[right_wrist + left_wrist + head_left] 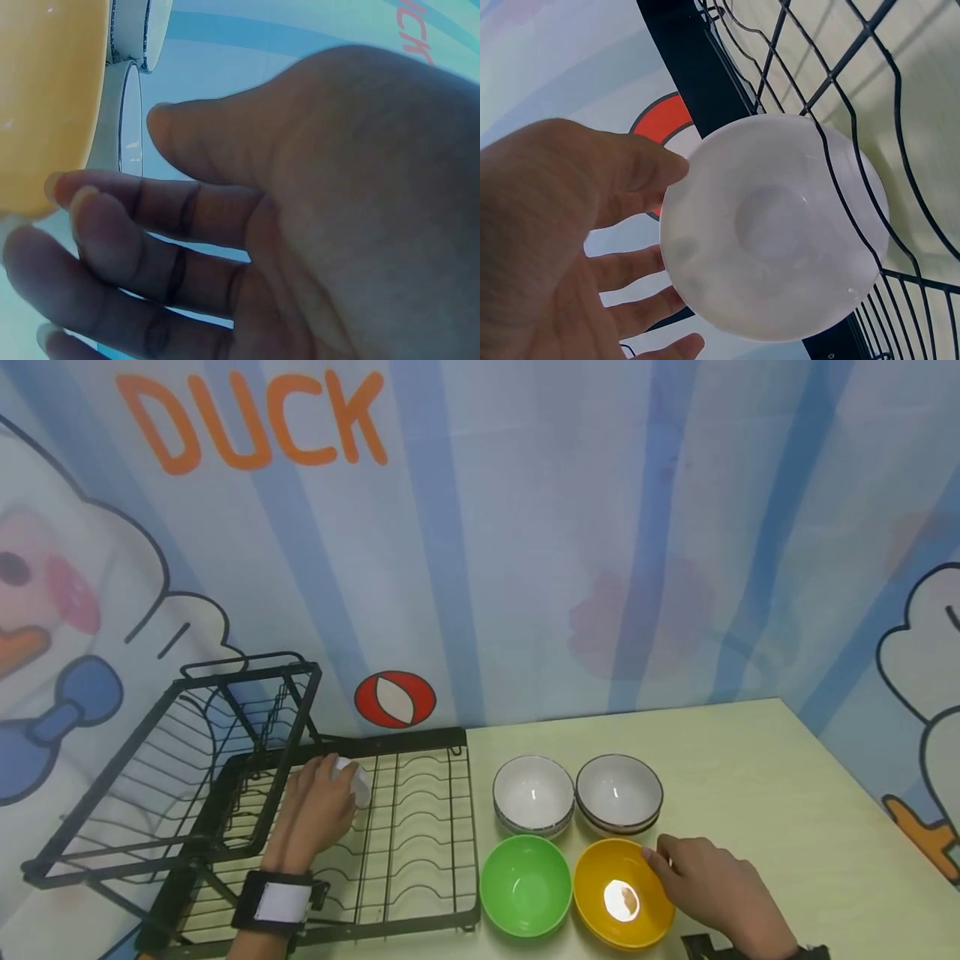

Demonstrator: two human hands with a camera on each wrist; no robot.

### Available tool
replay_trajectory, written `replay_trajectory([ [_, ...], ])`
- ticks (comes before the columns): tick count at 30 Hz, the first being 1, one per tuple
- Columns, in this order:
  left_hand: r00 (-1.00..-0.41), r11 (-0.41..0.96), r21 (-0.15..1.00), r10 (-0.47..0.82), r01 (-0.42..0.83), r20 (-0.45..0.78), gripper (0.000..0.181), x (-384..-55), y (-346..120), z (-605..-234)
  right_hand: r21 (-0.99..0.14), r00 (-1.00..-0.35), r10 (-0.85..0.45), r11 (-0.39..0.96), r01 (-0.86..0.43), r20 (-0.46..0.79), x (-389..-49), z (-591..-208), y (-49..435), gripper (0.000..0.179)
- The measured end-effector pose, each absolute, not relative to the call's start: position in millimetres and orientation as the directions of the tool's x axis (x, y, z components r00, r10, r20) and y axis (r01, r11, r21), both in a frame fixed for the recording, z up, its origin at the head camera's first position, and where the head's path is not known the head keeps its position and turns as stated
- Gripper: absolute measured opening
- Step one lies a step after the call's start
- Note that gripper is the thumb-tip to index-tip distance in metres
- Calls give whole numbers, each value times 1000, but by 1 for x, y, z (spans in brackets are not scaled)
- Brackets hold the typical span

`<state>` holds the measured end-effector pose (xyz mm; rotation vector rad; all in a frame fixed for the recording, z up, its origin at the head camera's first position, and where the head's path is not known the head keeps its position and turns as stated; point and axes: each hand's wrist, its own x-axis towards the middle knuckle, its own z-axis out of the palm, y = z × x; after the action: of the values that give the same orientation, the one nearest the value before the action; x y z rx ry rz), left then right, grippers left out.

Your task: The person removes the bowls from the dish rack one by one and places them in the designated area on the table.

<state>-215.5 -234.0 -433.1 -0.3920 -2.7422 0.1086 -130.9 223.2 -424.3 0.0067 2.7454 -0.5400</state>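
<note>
In the head view my left hand (320,806) is over the back of the black dish rack (371,931). It holds a white bowl (772,225) that stands on edge among the wires. The left wrist view shows the thumb on the bowl's rim and the other fingers at the same edge, partly behind it. My right hand (716,889) is beside the right rim of a yellow bowl (618,868), holding nothing. Its fingers (112,232) are loosely bent near that bowl, with the thumb apart from them.
Left of the yellow bowl sits a green bowl (525,885). Behind them are two stacks of white bowls with dark rims, a left stack (532,789) and a right stack (618,789). The rack's upper tier (142,752) rises at the left. A printed curtain (525,568) hangs behind the table.
</note>
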Motion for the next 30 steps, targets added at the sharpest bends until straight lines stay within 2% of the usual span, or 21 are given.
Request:
replay_trajectory([
  [15,-861,950,-148,311,274,402,36,-219,-232,-437,-356,-938,-52,931,79,-344,-131,-422,221,28],
  [30,-877,953,-181,297,244,377,37,-222,-230,-439,-376,-944,-51,923,80,-325,-130,-425,223,27],
])
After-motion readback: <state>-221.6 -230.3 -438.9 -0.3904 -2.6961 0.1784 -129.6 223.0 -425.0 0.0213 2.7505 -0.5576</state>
